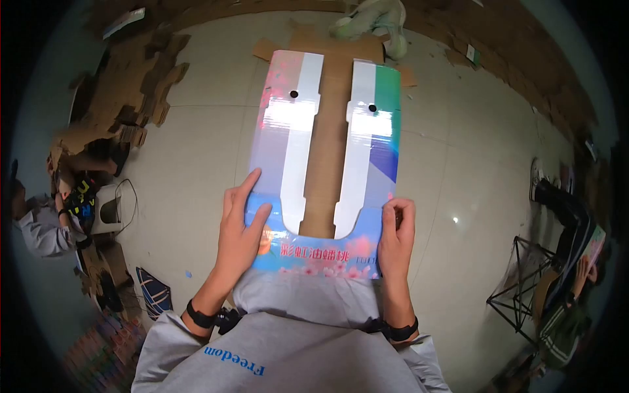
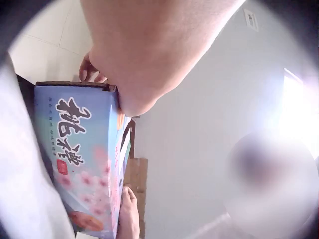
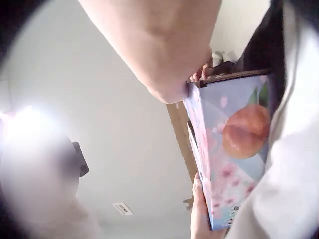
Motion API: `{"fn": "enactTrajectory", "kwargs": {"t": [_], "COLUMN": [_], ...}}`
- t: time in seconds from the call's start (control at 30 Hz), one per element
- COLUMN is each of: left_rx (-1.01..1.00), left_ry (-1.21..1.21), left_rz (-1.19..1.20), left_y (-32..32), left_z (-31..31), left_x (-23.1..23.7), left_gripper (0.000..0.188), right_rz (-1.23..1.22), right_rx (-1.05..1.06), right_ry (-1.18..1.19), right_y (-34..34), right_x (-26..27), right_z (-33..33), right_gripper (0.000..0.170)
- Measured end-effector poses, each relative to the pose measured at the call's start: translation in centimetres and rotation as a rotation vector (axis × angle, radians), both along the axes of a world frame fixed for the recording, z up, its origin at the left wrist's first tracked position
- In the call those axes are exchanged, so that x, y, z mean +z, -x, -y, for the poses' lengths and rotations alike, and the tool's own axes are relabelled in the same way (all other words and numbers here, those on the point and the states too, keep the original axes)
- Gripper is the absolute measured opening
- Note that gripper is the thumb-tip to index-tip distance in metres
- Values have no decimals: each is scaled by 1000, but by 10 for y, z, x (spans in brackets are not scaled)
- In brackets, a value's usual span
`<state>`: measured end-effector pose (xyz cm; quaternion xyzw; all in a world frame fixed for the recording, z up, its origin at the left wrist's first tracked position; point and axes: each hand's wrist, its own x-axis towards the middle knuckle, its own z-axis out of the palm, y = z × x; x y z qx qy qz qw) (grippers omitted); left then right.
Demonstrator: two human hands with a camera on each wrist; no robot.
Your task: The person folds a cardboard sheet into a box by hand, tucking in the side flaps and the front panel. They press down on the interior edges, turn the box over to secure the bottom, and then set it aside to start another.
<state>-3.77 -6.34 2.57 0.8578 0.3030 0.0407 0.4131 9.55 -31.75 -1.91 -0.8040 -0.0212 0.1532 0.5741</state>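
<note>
A printed cardboard fruit box (image 1: 327,251) lies in front of the person's lap, with pink blossoms and red lettering on its near strip. Two white-edged top panels with round black holes leave a long gap showing brown cardboard. At its near left corner the left hand (image 1: 237,234) holds the side, thumb over the top. The right hand (image 1: 397,241) grips the near right side, its fingers bent at the edge. In the left wrist view, fingertips (image 2: 91,70) show past the box's edge. A peach is printed on the box's near face (image 3: 234,174) in the right wrist view.
Brown cardboard pieces (image 1: 157,85) lie along the left of the tiled floor. Beyond the box is a pale crumpled bag (image 1: 383,26). People sit at far left and far right, near a white stool (image 1: 107,213) and a black wire frame (image 1: 517,285).
</note>
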Motion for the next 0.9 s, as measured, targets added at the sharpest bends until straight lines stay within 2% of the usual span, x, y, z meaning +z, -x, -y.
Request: {"fn": "enactTrajectory", "kwargs": {"t": [0.07,0.17,0.27,0.33,0.43,0.53,0.63,0.67,0.73,0.83,0.87,0.9], "left_rx": [12,-2,-87,-200,-311,-404,-396,-383,-310,-398,-378,-364], "left_ry": [45,130,198,166,327,155,-285,-411,-869,-250,-238,-230], "left_rz": [13,-22,-135,-202,-436,-328,-9,87,195,-187,-113,-43], "left_y": [-17,-30,-28,-17,-32,-64,-132,-159,-205,-250,-250,-248], "left_z": [-4,-7,-4,0,-10,-44,-70,-76,-85,-96,-89,-80], "left_x": [0,8,33,48,64,33,-2,-17,-45,-22,-17,-12], "left_gripper": [64,65,70,73,76,75,76,78,77,64,58,53], "right_rz": [-32,354,448,439,314,813,530,538,561,518,589,488], "right_rx": [-58,212,345,470,570,614,655,659,668,519,425,402], "right_ry": [-5,291,483,396,347,408,537,536,535,407,349,331], "right_y": [-19,-53,-87,-129,-186,-242,-252,-249,-243,-226,-224,-225], "right_x": [9,18,34,34,42,-9,2,0,-8,3,-3,-1], "right_z": [-14,-22,-31,-35,-76,-117,-149,-153,-156,-141,-132,-122], "right_gripper": [26,42,49,51,59,69,67,63,56,49,44,43]}}
